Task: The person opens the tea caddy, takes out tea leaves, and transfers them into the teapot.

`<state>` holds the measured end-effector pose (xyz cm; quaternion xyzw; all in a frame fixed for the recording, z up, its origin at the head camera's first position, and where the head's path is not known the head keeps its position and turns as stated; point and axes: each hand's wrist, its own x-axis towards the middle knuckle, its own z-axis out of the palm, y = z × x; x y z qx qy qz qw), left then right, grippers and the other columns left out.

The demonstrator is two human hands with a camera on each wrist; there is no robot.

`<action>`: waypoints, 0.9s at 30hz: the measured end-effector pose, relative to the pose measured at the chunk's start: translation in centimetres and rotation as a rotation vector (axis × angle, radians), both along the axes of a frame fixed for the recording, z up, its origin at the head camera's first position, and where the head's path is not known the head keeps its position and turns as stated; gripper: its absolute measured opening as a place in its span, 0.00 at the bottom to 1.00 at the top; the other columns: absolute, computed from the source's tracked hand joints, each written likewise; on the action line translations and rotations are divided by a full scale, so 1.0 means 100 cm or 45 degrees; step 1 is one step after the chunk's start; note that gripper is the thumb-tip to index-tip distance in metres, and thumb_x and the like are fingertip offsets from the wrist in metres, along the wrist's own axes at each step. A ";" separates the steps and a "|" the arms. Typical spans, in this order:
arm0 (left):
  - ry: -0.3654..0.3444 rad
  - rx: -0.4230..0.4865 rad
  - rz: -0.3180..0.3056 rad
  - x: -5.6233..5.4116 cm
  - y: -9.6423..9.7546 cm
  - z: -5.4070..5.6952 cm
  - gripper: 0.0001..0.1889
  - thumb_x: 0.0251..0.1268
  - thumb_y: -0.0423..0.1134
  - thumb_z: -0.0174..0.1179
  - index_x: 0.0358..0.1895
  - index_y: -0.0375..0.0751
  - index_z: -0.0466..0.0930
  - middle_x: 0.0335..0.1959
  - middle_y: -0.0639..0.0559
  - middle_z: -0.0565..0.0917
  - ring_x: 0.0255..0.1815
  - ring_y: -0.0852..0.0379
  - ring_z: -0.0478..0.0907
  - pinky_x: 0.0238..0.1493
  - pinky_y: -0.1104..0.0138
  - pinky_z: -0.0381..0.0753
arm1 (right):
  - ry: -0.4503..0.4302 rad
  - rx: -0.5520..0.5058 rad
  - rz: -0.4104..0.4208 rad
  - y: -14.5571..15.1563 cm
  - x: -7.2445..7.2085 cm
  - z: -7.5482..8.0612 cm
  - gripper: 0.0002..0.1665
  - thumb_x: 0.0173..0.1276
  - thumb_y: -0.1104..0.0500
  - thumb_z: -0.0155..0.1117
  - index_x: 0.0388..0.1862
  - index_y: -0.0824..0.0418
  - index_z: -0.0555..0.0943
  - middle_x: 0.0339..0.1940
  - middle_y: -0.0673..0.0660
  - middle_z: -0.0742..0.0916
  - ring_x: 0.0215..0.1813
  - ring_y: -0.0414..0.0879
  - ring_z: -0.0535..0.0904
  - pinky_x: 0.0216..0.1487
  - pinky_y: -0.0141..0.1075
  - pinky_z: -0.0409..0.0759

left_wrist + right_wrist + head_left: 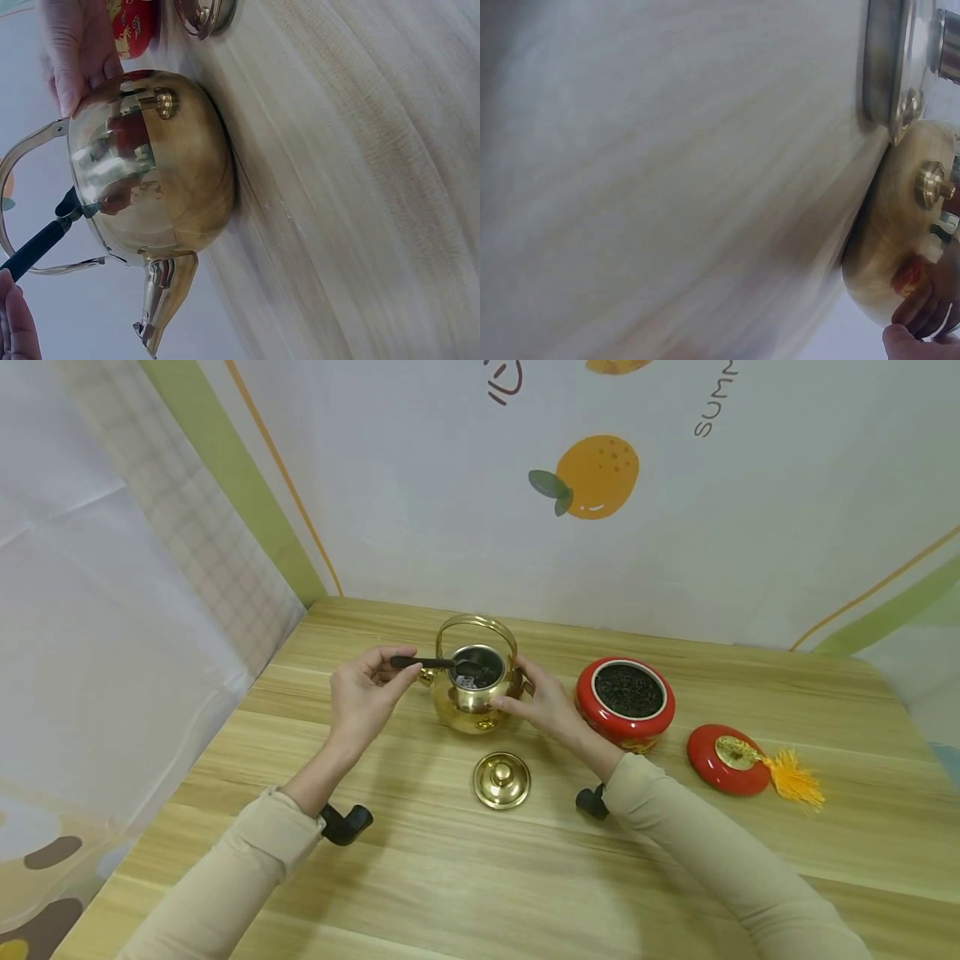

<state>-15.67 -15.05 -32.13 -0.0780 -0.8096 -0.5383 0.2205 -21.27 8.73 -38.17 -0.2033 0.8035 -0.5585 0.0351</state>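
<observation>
A black-handled spoon (pixel 423 662) is pinched in my left hand (pixel 365 691), its far end over the open mouth of a gold teapot (pixel 468 714). Dark contents show inside the pot. On the pot's right side, my right hand (pixel 551 702) grips it with the thumb in front and fingers behind. In the left wrist view the teapot (pixel 187 165) has its spout low and the spoon (pixel 37 247) enters at the rim. The gold lid (pixel 502 781) lies on the table before the pot. The right wrist view shows only part of my right hand (pixel 926 322) against the pot.
Right of the teapot stands a red jar (pixel 626 727), uncovered and filled with dark tea leaves (pixel 628 690). Its red lid (pixel 723 760) with a yellow tassel (pixel 795 779) lies further right. Behind the wooden table (pixel 450 877) hangs a printed cloth (pixel 435 510).
</observation>
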 end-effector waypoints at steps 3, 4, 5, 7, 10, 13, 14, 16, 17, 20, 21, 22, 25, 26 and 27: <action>-0.057 0.064 -0.004 0.001 -0.001 0.000 0.11 0.56 0.31 0.66 0.42 0.31 0.83 0.33 0.35 0.85 0.26 0.73 0.79 0.28 0.81 0.78 | -0.007 -0.005 -0.001 0.000 0.000 -0.001 0.39 0.56 0.63 0.71 0.67 0.65 0.66 0.61 0.63 0.76 0.68 0.54 0.67 0.71 0.45 0.63; -0.085 0.093 -0.004 0.002 -0.002 -0.001 0.11 0.57 0.32 0.66 0.42 0.31 0.82 0.33 0.36 0.85 0.26 0.72 0.80 0.30 0.80 0.80 | -0.010 -0.008 -0.002 0.000 0.001 -0.001 0.39 0.56 0.64 0.71 0.67 0.65 0.66 0.61 0.63 0.76 0.68 0.54 0.67 0.71 0.45 0.62; -0.116 0.133 -0.007 0.002 -0.003 0.000 0.11 0.57 0.32 0.65 0.43 0.31 0.82 0.32 0.38 0.86 0.27 0.71 0.81 0.32 0.78 0.81 | -0.014 -0.010 -0.002 0.000 0.001 -0.001 0.40 0.56 0.64 0.71 0.67 0.65 0.66 0.61 0.64 0.76 0.68 0.54 0.67 0.71 0.45 0.62; -0.172 0.209 -0.009 0.004 -0.006 0.000 0.12 0.58 0.33 0.65 0.43 0.30 0.81 0.30 0.46 0.86 0.28 0.67 0.82 0.35 0.75 0.83 | -0.022 -0.015 -0.001 0.000 0.001 -0.002 0.40 0.56 0.64 0.71 0.67 0.66 0.65 0.61 0.64 0.76 0.68 0.54 0.66 0.71 0.45 0.62; -0.256 0.312 -0.004 0.008 -0.012 0.001 0.12 0.60 0.34 0.64 0.44 0.29 0.79 0.27 0.58 0.84 0.28 0.64 0.83 0.37 0.73 0.84 | -0.035 -0.029 0.001 0.000 0.001 -0.002 0.41 0.56 0.64 0.71 0.68 0.66 0.65 0.62 0.64 0.75 0.69 0.55 0.65 0.72 0.46 0.61; -0.305 0.386 0.015 0.014 -0.020 0.003 0.10 0.60 0.35 0.63 0.42 0.32 0.79 0.26 0.61 0.84 0.28 0.65 0.83 0.38 0.73 0.84 | -0.042 -0.028 -0.002 0.000 0.002 -0.001 0.41 0.56 0.63 0.71 0.68 0.65 0.65 0.64 0.63 0.74 0.70 0.54 0.65 0.72 0.46 0.61; -0.319 0.407 0.023 0.016 -0.023 0.004 0.09 0.61 0.35 0.63 0.41 0.33 0.79 0.26 0.60 0.84 0.28 0.65 0.83 0.38 0.74 0.84 | -0.041 -0.027 -0.002 0.000 0.002 -0.001 0.41 0.56 0.63 0.71 0.68 0.65 0.65 0.64 0.63 0.74 0.70 0.54 0.64 0.72 0.46 0.61; -0.322 0.442 0.045 0.021 -0.031 0.005 0.06 0.60 0.35 0.63 0.38 0.37 0.79 0.26 0.59 0.85 0.27 0.65 0.83 0.37 0.74 0.84 | -0.040 -0.019 -0.007 0.000 0.002 -0.001 0.41 0.56 0.63 0.71 0.68 0.65 0.65 0.65 0.62 0.73 0.70 0.53 0.64 0.72 0.45 0.61; -0.323 0.466 0.057 0.023 -0.036 0.005 0.05 0.60 0.35 0.63 0.37 0.39 0.79 0.26 0.59 0.85 0.27 0.65 0.83 0.36 0.75 0.84 | -0.038 -0.020 -0.007 0.000 0.002 0.000 0.41 0.56 0.63 0.71 0.67 0.65 0.65 0.65 0.62 0.73 0.70 0.53 0.64 0.72 0.45 0.61; -0.324 0.535 0.095 0.030 -0.050 0.006 0.03 0.60 0.33 0.63 0.34 0.40 0.79 0.25 0.58 0.85 0.26 0.64 0.84 0.35 0.75 0.83 | -0.031 -0.021 -0.002 0.000 0.002 0.000 0.40 0.56 0.64 0.71 0.67 0.66 0.65 0.65 0.63 0.73 0.70 0.54 0.64 0.72 0.46 0.61; -0.322 0.554 0.113 0.032 -0.055 0.005 0.03 0.59 0.32 0.63 0.34 0.40 0.79 0.25 0.58 0.85 0.25 0.64 0.83 0.35 0.75 0.83 | -0.031 -0.022 -0.001 0.000 0.002 0.000 0.40 0.56 0.64 0.71 0.67 0.66 0.65 0.65 0.63 0.73 0.70 0.54 0.64 0.72 0.46 0.61; -0.324 0.571 0.129 0.034 -0.060 0.005 0.03 0.59 0.31 0.63 0.34 0.40 0.79 0.24 0.58 0.85 0.25 0.64 0.83 0.34 0.76 0.83 | -0.032 -0.023 0.000 0.000 0.002 0.001 0.40 0.56 0.64 0.71 0.67 0.66 0.66 0.65 0.63 0.73 0.70 0.54 0.64 0.72 0.46 0.61; -0.349 0.559 0.180 0.037 -0.075 0.000 0.03 0.59 0.30 0.63 0.33 0.39 0.78 0.23 0.58 0.84 0.24 0.65 0.83 0.33 0.77 0.83 | -0.036 -0.026 0.004 0.000 0.001 0.001 0.41 0.56 0.64 0.71 0.67 0.66 0.65 0.65 0.63 0.74 0.70 0.54 0.64 0.72 0.46 0.61; -0.365 0.539 0.190 0.037 -0.079 -0.003 0.03 0.59 0.29 0.63 0.33 0.39 0.78 0.23 0.59 0.84 0.23 0.66 0.83 0.33 0.77 0.83 | -0.039 -0.026 0.000 0.000 0.001 0.001 0.41 0.56 0.64 0.71 0.67 0.66 0.65 0.64 0.63 0.74 0.70 0.54 0.64 0.72 0.46 0.61; -0.390 0.516 0.196 0.036 -0.083 -0.006 0.04 0.59 0.29 0.62 0.33 0.38 0.77 0.23 0.60 0.84 0.23 0.67 0.83 0.32 0.78 0.83 | -0.039 -0.024 0.000 0.001 0.001 0.001 0.41 0.56 0.64 0.71 0.67 0.66 0.65 0.64 0.63 0.74 0.70 0.54 0.64 0.72 0.46 0.61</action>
